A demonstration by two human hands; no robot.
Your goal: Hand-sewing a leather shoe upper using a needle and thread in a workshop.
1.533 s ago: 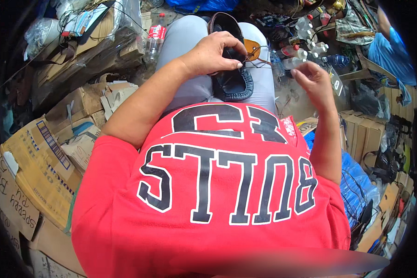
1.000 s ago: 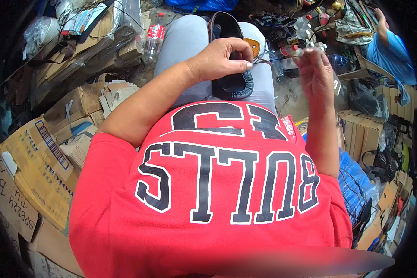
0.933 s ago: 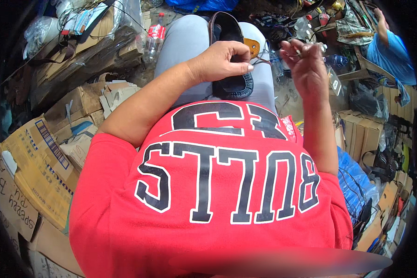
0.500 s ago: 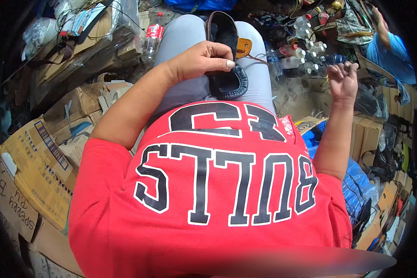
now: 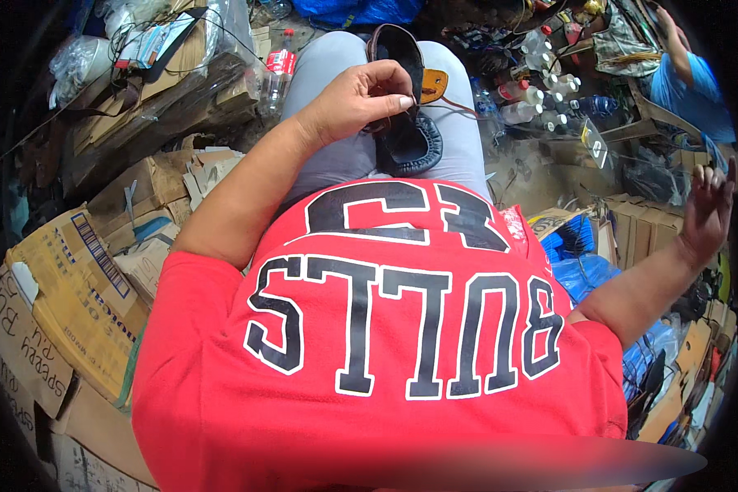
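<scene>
A dark leather shoe (image 5: 422, 152) with a gathered black front lies on my lap between my thighs. Beside its opening a tan leather flap (image 5: 435, 85) sticks out, and a thin brown lace trails right from it. Over the middle of the shoe, my left hand (image 5: 361, 98) is closed, thumb and forefinger pinched together; what they hold is too small to make out. Far out to the right, my right hand (image 5: 708, 213) is raised well away from the shoe. Its fingers are curled in with one sticking up, and anything in them cannot be made out.
Several plastic bottles (image 5: 521, 113) lie beyond my right knee; a red-capped bottle (image 5: 280, 72) stands by my left knee. Cardboard (image 5: 74, 303) is piled at left. Blue plastic bags (image 5: 582, 275) sit at right. Another person in blue (image 5: 693, 94) is at the far right.
My right hand has swung outward to the right, away from the shoe, and somewhat lower in the view. My left hand stays over the shoe, shifted only slightly.
</scene>
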